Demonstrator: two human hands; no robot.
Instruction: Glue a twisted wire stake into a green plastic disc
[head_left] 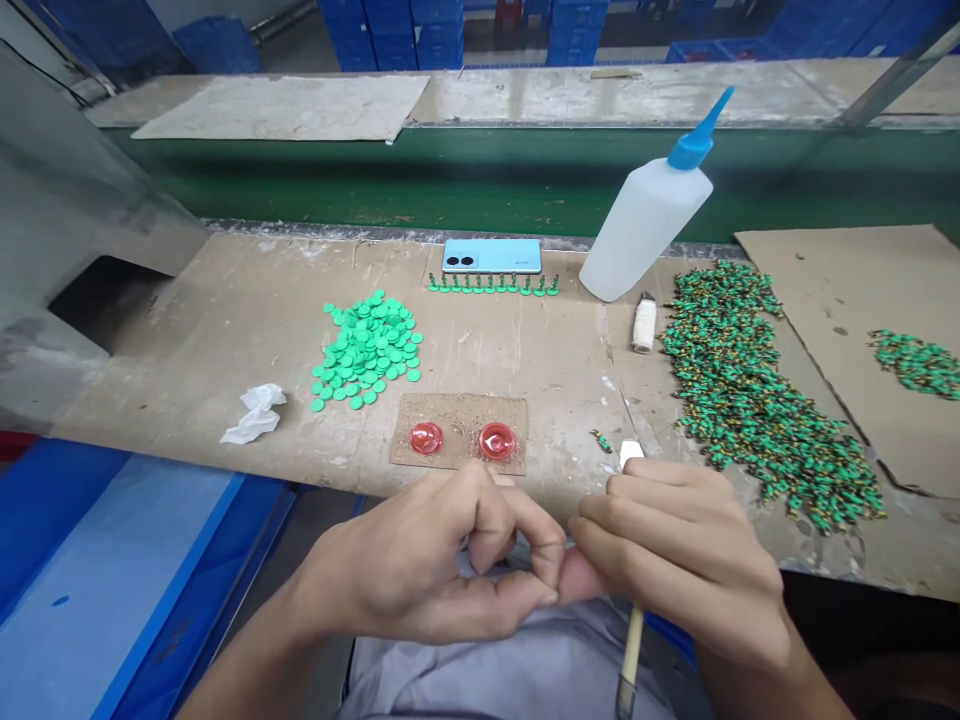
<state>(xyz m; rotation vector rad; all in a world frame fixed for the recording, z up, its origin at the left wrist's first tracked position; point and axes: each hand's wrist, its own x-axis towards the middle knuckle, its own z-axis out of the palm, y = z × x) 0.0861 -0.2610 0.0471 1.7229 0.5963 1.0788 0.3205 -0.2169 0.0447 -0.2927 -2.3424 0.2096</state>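
My left hand (pixel 450 560) is pinched, thumb against forefinger, its tips meeting the thumb of my right hand; anything between them is too small to see. My right hand (pixel 675 555) has its fingers curled round a thin wooden-handled tool (pixel 631 645), whose pale tip shows above the knuckles. Just beyond the hands lies a cardboard piece (pixel 459 405) with two red dishes, one at left (pixel 427 438) and one at right (pixel 496 441). A single small green figure (pixel 601 441) lies near the right hand.
Green discs (pixel 367 350) are heaped at left, beside crumpled tissue (pixel 255 412). Small figures stand in a row (pixel 491 285) before a blue phone (pixel 492 256). A white bottle (pixel 645 225) stands tilted behind a wrapped stub (pixel 643 323). A large figure pile (pixel 750 390) lies right.
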